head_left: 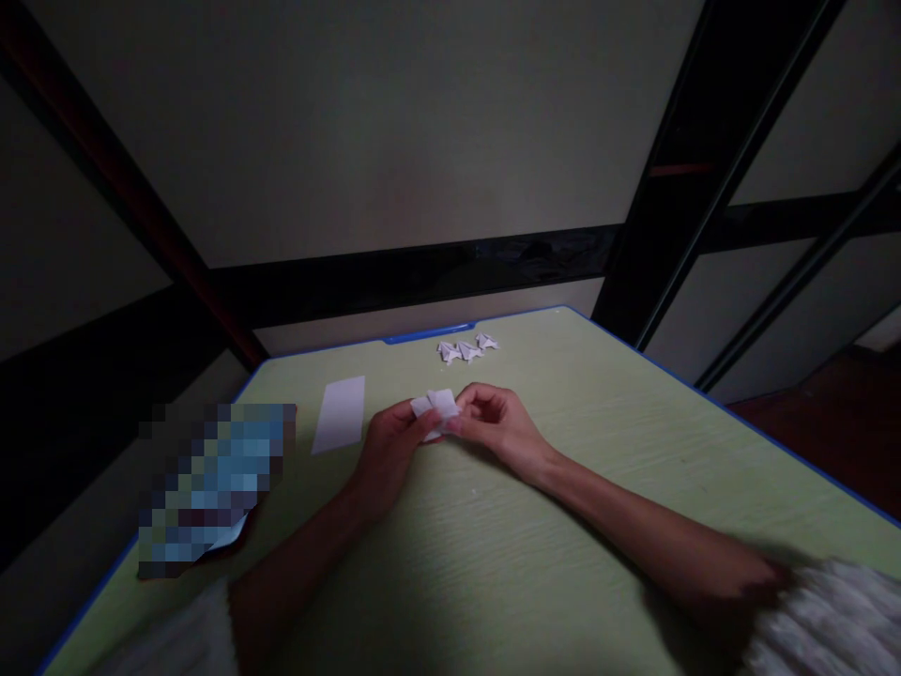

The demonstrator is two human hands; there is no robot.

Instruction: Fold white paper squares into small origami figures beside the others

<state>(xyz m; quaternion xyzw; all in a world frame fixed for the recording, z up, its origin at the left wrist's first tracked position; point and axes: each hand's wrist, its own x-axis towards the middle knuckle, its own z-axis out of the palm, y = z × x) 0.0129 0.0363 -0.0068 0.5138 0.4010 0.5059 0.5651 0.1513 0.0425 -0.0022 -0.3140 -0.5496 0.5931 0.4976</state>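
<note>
A small piece of folded white paper [442, 404] is held just above the table, between both hands. My left hand [395, 439] pinches its left side, thumb on top. From the right, my right hand [501, 422] grips the other edge with thumb and curled fingers. Part of the paper is hidden by the fingertips. Beyond the hands lie several small folded paper figures [468, 350], grouped together with pointed corners. To the left of my left hand, a flat white paper sheet [340, 413] rests on the table.
The pale green table [598, 526] has a blue edge and a blue handle-like strip [431, 333] at the back. At its left side lies a blurred-out bluish flat object [225, 488]. A light panelled cabinet [422, 141] with dark bands stands right behind the table.
</note>
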